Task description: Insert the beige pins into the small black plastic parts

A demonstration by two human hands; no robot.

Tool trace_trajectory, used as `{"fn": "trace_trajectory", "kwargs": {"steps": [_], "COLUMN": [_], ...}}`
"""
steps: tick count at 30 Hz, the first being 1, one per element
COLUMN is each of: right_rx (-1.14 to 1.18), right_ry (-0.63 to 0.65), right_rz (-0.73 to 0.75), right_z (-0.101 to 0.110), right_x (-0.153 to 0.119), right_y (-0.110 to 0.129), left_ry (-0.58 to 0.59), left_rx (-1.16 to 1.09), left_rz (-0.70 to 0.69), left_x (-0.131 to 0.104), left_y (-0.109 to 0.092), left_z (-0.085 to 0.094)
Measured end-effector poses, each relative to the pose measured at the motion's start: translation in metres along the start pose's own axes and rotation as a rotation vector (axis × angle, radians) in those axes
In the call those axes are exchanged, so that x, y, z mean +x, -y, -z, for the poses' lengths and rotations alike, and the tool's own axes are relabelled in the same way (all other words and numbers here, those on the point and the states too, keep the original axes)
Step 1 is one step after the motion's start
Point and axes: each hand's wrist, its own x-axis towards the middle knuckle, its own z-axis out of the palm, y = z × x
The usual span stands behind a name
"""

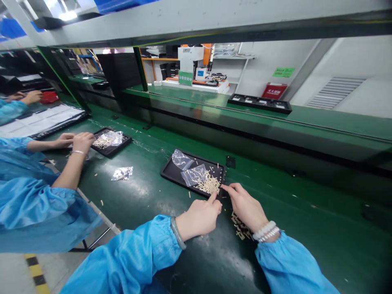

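A black tray [171, 173] lies on the green bench, holding a heap of small cream-coloured strips [210, 183] and two clear plastic bags [196, 174]. Tiny pieces are spaced along its right edge. My left hand [200, 214] has its index finger reaching to the tray's near right corner beside the heap, the other fingers curled in. Close by, my right hand [248, 206] is closed in a pinch just off that corner. Anything between the fingertips of either hand is too small to make out. Under my right wrist lies a pile of small cream-and-dark pieces [240, 228].
To the left, a co-worker's hands [81, 143] work beside another black tray [114, 151] with strips and a bag. A small clear bag [122, 173] lies between us. A dark square piece [230, 161] sits behind my tray. A long black tray [260, 104] rests on the raised ledge.
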Motion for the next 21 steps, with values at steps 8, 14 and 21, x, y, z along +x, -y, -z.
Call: {"fn": "trace_trajectory", "kwargs": {"steps": [8,14,21], "right_rx": [0.14,0.398,1.436], "right_ry": [-0.013,-0.038,0.274], "right_rz": [-0.033,-0.153,-0.441], "right_z": [0.005,0.02,0.03], "right_x": [0.001,-0.016,-0.027], "right_y": [0.007,0.005,0.034], "left_ry": [-0.015,-0.28,-0.631], "left_rx": [-0.021,-0.367,-0.828], "left_rz": [-0.052,-0.085,-0.089], "left_x": [-0.004,-0.003,0.007], "left_y": [-0.003,-0.001,0.004], "left_z": [0.006,0.015,0.006]}}
